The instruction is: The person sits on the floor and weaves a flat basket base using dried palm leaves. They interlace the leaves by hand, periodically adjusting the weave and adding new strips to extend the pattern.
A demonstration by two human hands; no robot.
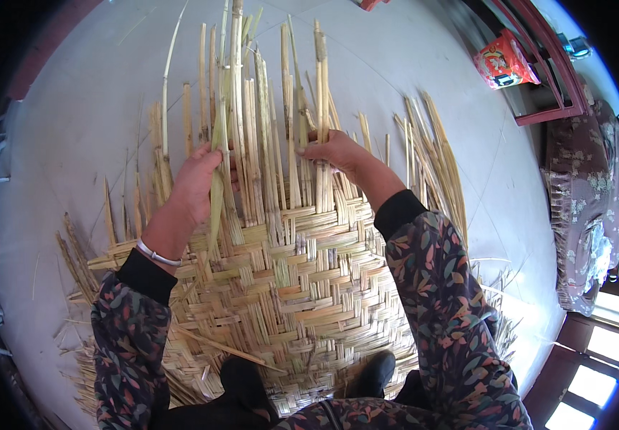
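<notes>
A half-woven mat of split reed strips (309,290) spreads over the floor beneath me, its weave crossing in blocks of several strips. From its far edge, loose upright strips (250,150) stick out away from me. My left hand (196,183) grips some of these strips, a greenish one among them, between thumb and fingers. On the right, my right hand (336,153) is closed around a pale bundle of strips (321,97), thumb pointing left. The fingertips of both hands are partly hidden behind the strips.
Both dark shoes (376,371) rest on the mat. More loose strip ends (438,145) fan out at the right, over the pale tiled floor (503,215). A red patterned bag (505,60) sits by a dark red wooden frame (551,110). A fringed floral cloth (578,188) hangs at the far right.
</notes>
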